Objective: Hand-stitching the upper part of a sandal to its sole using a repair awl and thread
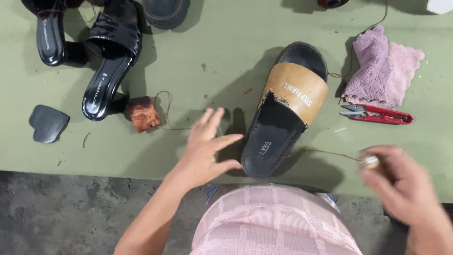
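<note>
Green cloth covers a low work surface, edged near the viewer by bare grey concrete floor. At centre lies a black slide sandal with a tan strap across its far half, its heel pointing toward the person. The left hand reaches in from the near side, fingers spread wide and holding nothing, its fingertips just beside the sandal's heel edge; whether they touch it cannot be told. The right hand, blurred at near right, is curled around a small pale object, too blurred to identify, from which a thin brown thread runs left toward the sandal. Red-handled thread snips lie to the sandal's right, just near of a folded mauve towel. At far left sit glossy black heeled sandals, with a reddish-brown block and a dark leather scrap beside them. Another dark shoe shows at the far edge. Pink checked fabric of the person's clothing fills the near centre.
</note>
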